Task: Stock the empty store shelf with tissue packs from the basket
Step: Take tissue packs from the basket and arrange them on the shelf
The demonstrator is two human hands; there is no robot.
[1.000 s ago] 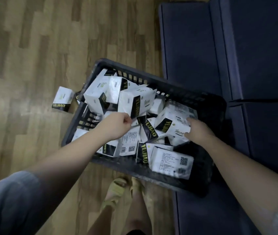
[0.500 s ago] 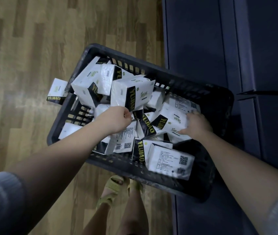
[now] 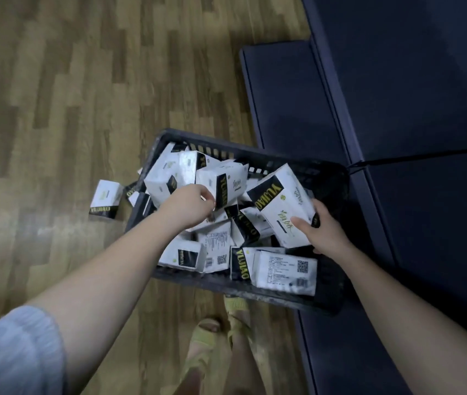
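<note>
- Yellow sandals (image 3: 228, 317) on the wooden floor (image 3: 55, 109), right by the basket, close for easy reach.
- Black basket (image 3: 255, 292) full of jumbled tissue packs, none stocked yet.
- Right hand (image 3: 324, 232) curled round one tilted tissue pack (image 3: 282, 206), thumb on top, likely lifting it out.
- Left hand (image 3: 188, 206) pinching the corner of another pack (image 3: 220, 181), fingers closed tight.
- One stray pack (image 3: 105, 199) lying outside, just beside the basket.
- Dark shelf (image 3: 397, 109) beyond, bare, waiting.

Tissue packs (image 3: 282, 208): we see white, black bands, yellow lettering.
Basket (image 3: 258, 292): we see black.
Floor (image 3: 69, 109): we see brown wood-plank pattern.
Shelf (image 3: 397, 81): we see dark navy.
</note>
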